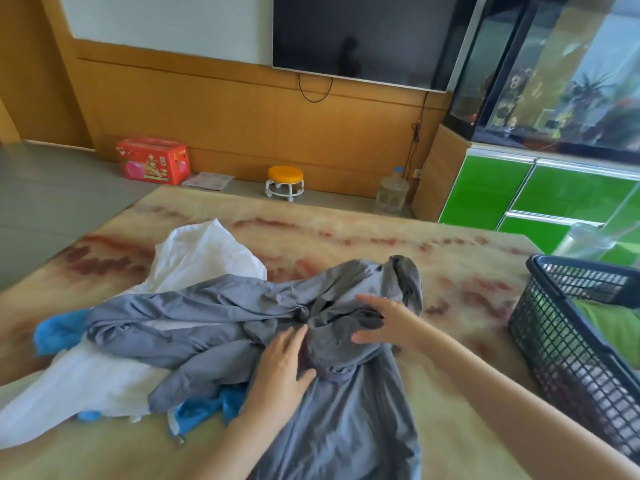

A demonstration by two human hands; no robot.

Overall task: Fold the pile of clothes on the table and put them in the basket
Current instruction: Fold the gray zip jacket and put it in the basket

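The grey garment (332, 427) lay crumpled on the bench (363, 230), its lower part running toward the person and its upper part knotted into twisted folds over a white garment (207, 258) and a blue garment (59, 332) in the pile. The left hand (282, 358) lay flat on the grey cloth with a spread grip, fingers nearly straight, pinching nothing. The right hand (388, 323) rested on the bunched part beside it, its grip also spread, thumb held apart from the fingers. The likely trouble was the tangle: a sleeve seemed wound through the bunch, so a pull might drag the white and blue pieces along or tip them over the bench's near edge. Smoothing over the knot would probably trap creases in the fold. The black mesh basket (554, 341) stood at the right end of the bench, near the right forearm, and held a green garment (609, 323); whatever else lay in it was hidden.
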